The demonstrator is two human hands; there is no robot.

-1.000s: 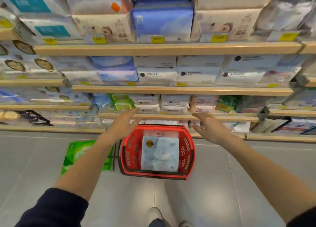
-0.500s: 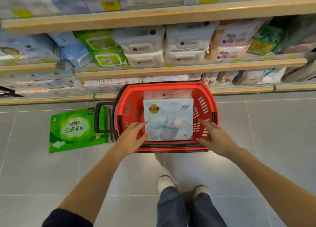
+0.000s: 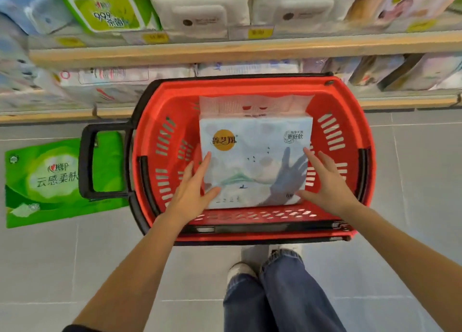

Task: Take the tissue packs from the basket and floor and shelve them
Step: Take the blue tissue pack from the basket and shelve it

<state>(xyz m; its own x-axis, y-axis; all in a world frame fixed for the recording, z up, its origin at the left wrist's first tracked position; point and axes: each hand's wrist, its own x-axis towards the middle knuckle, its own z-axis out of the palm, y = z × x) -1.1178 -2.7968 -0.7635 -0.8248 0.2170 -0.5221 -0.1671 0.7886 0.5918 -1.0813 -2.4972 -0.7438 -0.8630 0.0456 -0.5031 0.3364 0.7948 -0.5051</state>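
Two tissue packs wait to be shelved, and the shelving (image 3: 240, 49) that will take them fills the upper part of the frame, its wooden edges running across above and behind the basket, already crowded with wrapped packs. Below it, in the middle of the frame, the red basket (image 3: 350, 121) sits on the grey tiled floor (image 3: 412, 181), its black handle (image 3: 86, 161) folded out to the left. Lying flat inside the basket is the white tissue pack (image 3: 255, 161), printed face up with an orange round logo, its clear film flap toward the shelf side. At the left edge of the frame the green tissue pack (image 3: 42, 181) lies on the floor, partly under the handle. The white pack looks like a film-wrapped bundle: probably light, soft enough to dent under pressure, and somewhat slick on its plastic skin, so a pinch at the loose flap would likely stretch or slip. A firmer hold would be on the two long sides, palms pressing inward. The left hand (image 3: 192, 194) rests at the pack's lower left edge with fingers spread and thumb on its face; the right hand (image 3: 325, 184) hovers at the lower right edge, fingers open, casting a shadow on the wrap. Neither hand has closed on it yet.
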